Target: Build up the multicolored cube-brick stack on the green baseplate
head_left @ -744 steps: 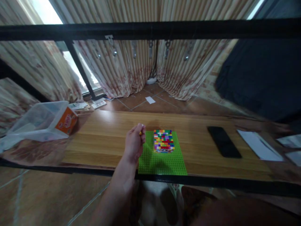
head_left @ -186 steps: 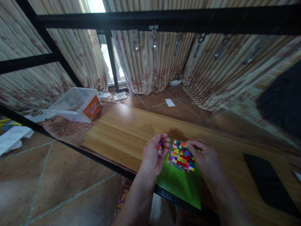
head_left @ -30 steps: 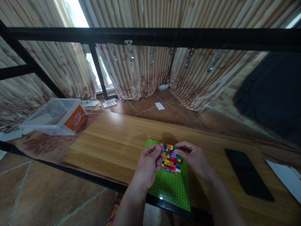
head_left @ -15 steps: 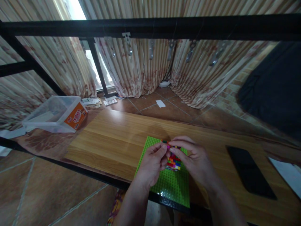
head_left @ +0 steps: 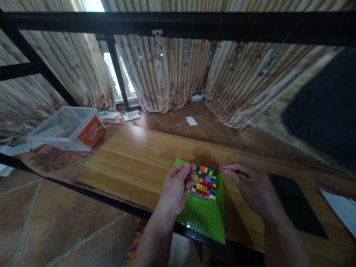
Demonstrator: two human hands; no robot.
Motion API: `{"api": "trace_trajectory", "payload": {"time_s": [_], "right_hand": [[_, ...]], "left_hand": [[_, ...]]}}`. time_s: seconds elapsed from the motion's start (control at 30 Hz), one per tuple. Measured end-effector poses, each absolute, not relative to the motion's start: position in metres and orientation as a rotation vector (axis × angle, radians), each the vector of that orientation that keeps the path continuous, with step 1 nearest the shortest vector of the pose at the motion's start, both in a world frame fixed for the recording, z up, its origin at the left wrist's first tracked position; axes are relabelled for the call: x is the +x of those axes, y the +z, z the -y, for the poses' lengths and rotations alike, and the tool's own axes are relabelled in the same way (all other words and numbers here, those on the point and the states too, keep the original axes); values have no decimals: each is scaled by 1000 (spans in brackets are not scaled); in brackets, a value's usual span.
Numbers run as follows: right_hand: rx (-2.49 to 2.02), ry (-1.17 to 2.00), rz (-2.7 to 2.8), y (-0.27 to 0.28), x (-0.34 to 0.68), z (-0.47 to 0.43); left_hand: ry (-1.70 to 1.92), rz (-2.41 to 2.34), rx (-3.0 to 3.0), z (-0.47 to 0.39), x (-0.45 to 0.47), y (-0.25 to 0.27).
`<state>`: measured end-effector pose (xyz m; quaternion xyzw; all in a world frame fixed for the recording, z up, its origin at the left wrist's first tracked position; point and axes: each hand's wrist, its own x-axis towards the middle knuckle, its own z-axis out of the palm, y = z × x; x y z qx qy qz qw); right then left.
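A block built of many small coloured toy bricks (head_left: 205, 181) stands on a green studded baseplate (head_left: 204, 218). At the block's upper left, my left hand (head_left: 175, 187) is closed, thumb and forefinger pinched. A reddish-pink bit shows at those fingertips, too small to name for certain; whether the hand touches the block, I cannot tell. To the right of the block, my right hand (head_left: 249, 187) pinches a small pink toy brick (head_left: 221, 169) between thumb and forefinger, held above the baseplate's right edge.
The baseplate lies on a wooden table (head_left: 133, 163), reaching its front edge. A black flat object (head_left: 297, 205) and white paper (head_left: 338, 205) lie at the right. A clear plastic bin (head_left: 63, 129) stands at the far left. A dark metal bar (head_left: 178, 24) crosses above.
My hands, which met over the block around a pink piece, have parted. The right hand has moved right with a pink brick, the left slightly left, uncovering the block's top.
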<state>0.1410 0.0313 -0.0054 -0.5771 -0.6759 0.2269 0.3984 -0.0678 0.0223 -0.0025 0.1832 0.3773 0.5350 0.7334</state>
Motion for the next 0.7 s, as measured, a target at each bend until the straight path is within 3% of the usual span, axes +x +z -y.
{"api": "trace_trajectory", "payload": {"time_s": [0.5, 0.7], "right_hand": [[-1462, 576, 1758, -26, 132, -42], [-1547, 816, 1516, -36, 132, -45]], "left_hand": [[1231, -821, 290, -24, -75, 1], [1236, -828, 266, -24, -76, 4]]}}
